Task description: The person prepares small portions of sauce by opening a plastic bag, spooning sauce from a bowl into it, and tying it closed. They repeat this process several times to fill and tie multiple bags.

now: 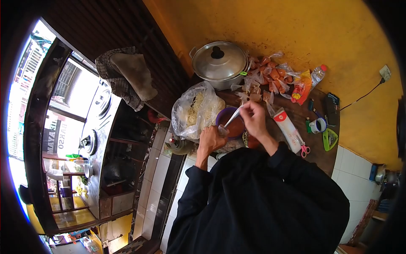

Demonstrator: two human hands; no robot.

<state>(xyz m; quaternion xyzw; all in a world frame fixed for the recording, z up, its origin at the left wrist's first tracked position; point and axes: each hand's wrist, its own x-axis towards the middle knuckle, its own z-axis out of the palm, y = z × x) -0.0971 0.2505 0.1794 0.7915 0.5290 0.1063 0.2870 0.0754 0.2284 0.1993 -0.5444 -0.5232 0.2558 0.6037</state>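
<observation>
My right hand [253, 120] is closed on the handle of a metal spoon [234, 116], which slants down to the left. The spoon's lower end meets a small clear plastic bag [223, 131] gripped in my left hand [210, 140]. Both hands are over a purple bowl [219, 115] holding orange-red sauce [236, 128]. Left of the bowl, a large clear bag of noodles [195, 111] lies open. Whether the spoon carries any sauce is too small to tell.
Behind stand a lidded metal pot [220, 63] and a heap of sauce-filled bags [270, 76]. To the right are a plastic bottle [318, 75], a pack of plastic bags [287, 127], pink scissors [304, 150], a white cup [317, 125] and a green holder [330, 139].
</observation>
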